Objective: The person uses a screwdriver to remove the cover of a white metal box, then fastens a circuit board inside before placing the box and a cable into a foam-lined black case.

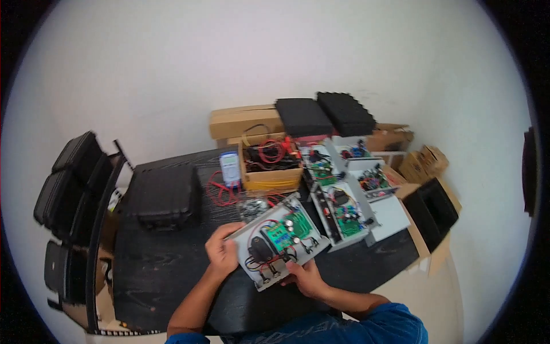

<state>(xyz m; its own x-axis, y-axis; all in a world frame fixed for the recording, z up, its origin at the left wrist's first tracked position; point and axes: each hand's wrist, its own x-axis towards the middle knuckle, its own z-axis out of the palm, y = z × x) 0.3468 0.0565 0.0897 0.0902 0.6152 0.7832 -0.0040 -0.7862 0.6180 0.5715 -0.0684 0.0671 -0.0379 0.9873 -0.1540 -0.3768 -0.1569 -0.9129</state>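
Over the front of the table I hold an open light-grey metal electronics case (247,234), tilted, with its inside facing up. A green circuit board (297,228), a round black component (260,250) and several red and black wires show inside it. My left hand (223,251) grips the case's left edge, thumb on the near side. At the lower right edge, my right hand (306,279) is closed on the case too, its thumb near the wires. Some of its fingers are hidden underneath.
On the black table (154,266) are a black hard case (163,198), a multimeter (230,167) with red leads and a cardboard box (274,180) of cables. Several similar open cases (345,213) stand right. Foam pads (303,117) lie behind; chairs (71,166) stand left.
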